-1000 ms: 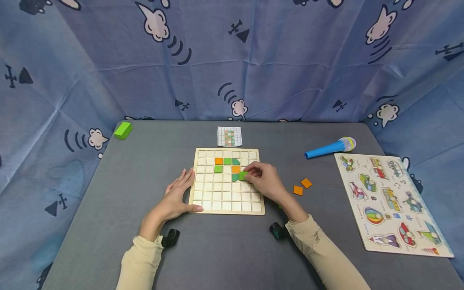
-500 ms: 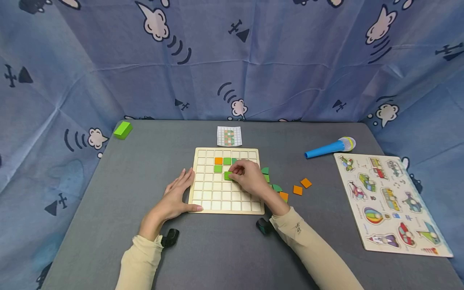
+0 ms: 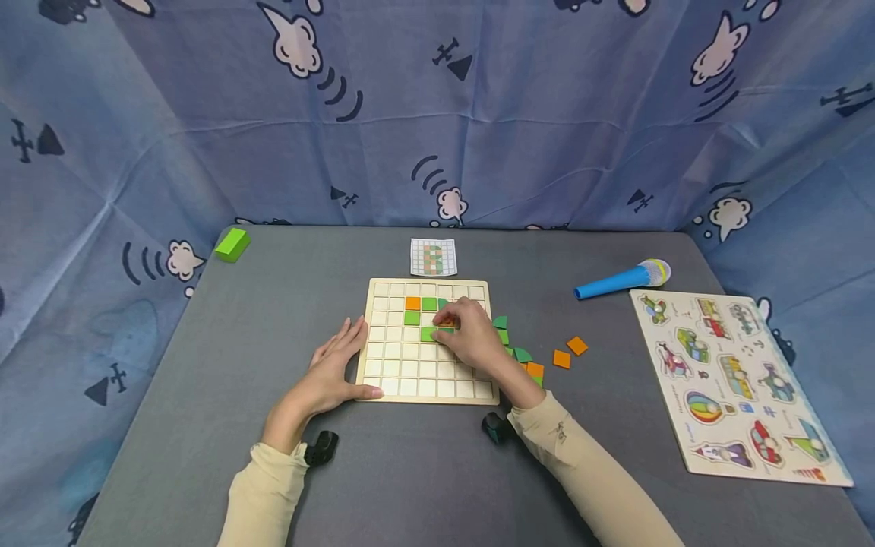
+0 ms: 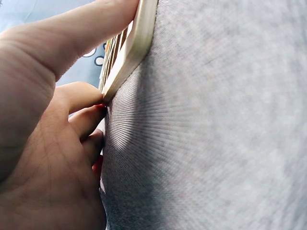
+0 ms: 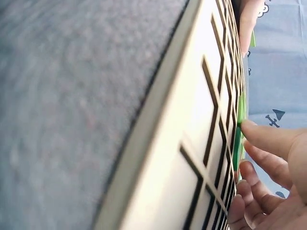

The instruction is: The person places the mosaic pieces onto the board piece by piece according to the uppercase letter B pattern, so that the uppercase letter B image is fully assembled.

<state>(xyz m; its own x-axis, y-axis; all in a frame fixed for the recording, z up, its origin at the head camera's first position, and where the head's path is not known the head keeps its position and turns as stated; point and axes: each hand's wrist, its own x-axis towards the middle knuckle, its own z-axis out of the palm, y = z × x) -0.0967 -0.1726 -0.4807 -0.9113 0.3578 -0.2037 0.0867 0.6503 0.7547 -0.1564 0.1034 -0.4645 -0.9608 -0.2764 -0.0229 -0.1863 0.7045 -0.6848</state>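
Observation:
My left hand (image 3: 331,372) rests against the left side of the wooden grid board (image 3: 391,353), its fingers straight along that edge and its thumb (image 4: 91,28) on the front edge. Over the board's upper middle is my right hand (image 3: 475,338). Its thumb touches a light green square tile (image 3: 427,334) lying in a cell, while the other fingers stand apart from the thumb. Beside that tile is a dark green piece (image 5: 237,149), partly hidden by the hand. Farther up sit an orange tile (image 3: 413,303) and green tiles (image 3: 428,304).
Loose green and orange pieces (image 3: 535,370) lie right of the board, partly behind the right forearm. Two orange tiles (image 3: 562,359) lie farther right. A pattern card (image 3: 433,257) is behind the board. Around are a toy microphone (image 3: 622,279), a picture puzzle (image 3: 711,380) and a green block (image 3: 232,246).
My right hand has moved left with the light green tile, which now lies flat in a cell beside the dark green piece. The thumb and fingers have parted. My left hand stays put.

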